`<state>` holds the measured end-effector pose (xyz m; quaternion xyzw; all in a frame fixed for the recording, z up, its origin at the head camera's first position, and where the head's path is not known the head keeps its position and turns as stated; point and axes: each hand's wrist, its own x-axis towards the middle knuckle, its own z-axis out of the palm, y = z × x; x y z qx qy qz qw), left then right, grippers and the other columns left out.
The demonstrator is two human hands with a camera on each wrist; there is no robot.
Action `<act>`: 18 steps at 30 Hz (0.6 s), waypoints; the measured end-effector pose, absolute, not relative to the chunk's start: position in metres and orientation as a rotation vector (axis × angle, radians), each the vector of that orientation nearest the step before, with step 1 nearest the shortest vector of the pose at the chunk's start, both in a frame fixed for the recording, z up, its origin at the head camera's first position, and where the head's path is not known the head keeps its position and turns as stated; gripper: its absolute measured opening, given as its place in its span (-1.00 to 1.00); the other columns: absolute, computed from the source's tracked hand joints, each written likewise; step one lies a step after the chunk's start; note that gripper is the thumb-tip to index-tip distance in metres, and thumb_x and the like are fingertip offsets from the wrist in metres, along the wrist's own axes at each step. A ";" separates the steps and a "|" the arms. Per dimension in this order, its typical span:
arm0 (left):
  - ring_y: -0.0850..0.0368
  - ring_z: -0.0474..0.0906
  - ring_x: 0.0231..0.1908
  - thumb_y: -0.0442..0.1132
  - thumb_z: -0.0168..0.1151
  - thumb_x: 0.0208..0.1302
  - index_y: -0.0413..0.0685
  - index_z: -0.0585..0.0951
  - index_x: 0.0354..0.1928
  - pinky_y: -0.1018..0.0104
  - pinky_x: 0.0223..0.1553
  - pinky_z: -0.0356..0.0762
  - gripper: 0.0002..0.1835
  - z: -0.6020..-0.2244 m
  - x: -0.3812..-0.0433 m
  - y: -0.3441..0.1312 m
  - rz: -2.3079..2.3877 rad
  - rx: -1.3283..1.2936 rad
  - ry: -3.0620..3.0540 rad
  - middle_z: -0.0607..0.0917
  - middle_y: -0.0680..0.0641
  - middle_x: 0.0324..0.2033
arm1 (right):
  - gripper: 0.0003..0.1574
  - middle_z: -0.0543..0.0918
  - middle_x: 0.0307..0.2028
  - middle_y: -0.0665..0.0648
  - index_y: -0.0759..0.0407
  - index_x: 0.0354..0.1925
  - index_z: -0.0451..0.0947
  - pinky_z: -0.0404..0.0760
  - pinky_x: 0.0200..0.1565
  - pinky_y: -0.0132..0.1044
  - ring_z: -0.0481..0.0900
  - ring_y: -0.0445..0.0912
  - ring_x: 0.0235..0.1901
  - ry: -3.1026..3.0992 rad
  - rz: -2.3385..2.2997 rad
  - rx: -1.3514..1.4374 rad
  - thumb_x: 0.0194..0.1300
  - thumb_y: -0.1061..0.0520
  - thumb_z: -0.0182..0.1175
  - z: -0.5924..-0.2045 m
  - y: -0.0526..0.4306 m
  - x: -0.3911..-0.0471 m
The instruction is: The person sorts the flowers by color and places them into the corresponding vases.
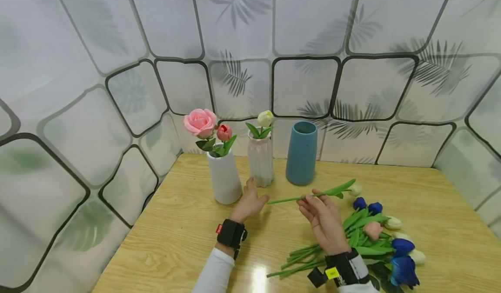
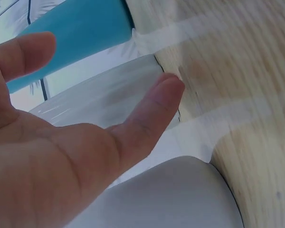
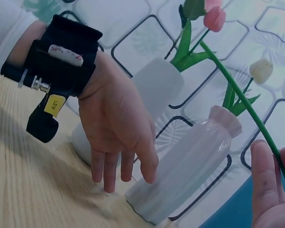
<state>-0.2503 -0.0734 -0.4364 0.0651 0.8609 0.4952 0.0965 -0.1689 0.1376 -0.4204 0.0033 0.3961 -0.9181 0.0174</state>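
My right hand pinches the green stem of a white tulip, held nearly level with its head to the right. The bare stem end points toward my left hand, which holds nothing. That hand reaches low in front of a pale pink ribbed vase, its fingers extended in the right wrist view. One white tulip stands in this vase. To its left, a white vase bears a pink rose and a pinkish-red tulip. On the right stands a blue vase with no flowers.
Loose flowers lie in a pile at the table's right, with a pink tulip, a large blue flower, white tulips and several green stems. Behind the wooden table hangs a patterned curtain.
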 end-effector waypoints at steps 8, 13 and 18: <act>-0.45 0.34 0.25 -0.20 0.19 0.41 -0.34 -0.20 0.51 -0.19 0.21 0.37 -0.08 -0.437 -0.252 -0.068 1.395 0.195 2.629 0.13 -0.61 0.34 | -0.52 0.65 -0.29 0.08 0.18 0.16 0.15 0.66 -0.06 -0.28 0.73 -0.11 -0.23 1.710 -2.880 0.037 0.42 0.33 0.14 -0.407 0.130 -0.171; -0.44 0.33 0.25 -0.16 0.18 0.38 -0.29 -0.31 0.52 -0.16 0.17 0.41 0.00 -0.442 -0.255 -0.065 1.448 0.148 2.633 0.00 -0.59 0.39 | -0.58 0.64 -0.25 0.19 0.20 0.12 0.25 0.69 -0.10 -0.18 0.74 -0.06 -0.24 1.969 -2.928 0.094 0.39 0.38 0.14 -0.398 0.124 -0.177; -0.52 0.15 0.32 -0.20 0.23 0.31 -0.30 -0.38 0.51 -0.22 0.24 0.32 0.08 -0.445 -0.266 -0.056 1.581 0.066 2.684 -0.06 -0.60 0.38 | -0.61 0.66 -0.23 0.21 0.30 0.07 0.26 0.70 -0.16 -0.21 0.74 -0.04 -0.26 2.044 -3.059 -0.006 0.36 0.43 0.14 -0.390 0.123 -0.189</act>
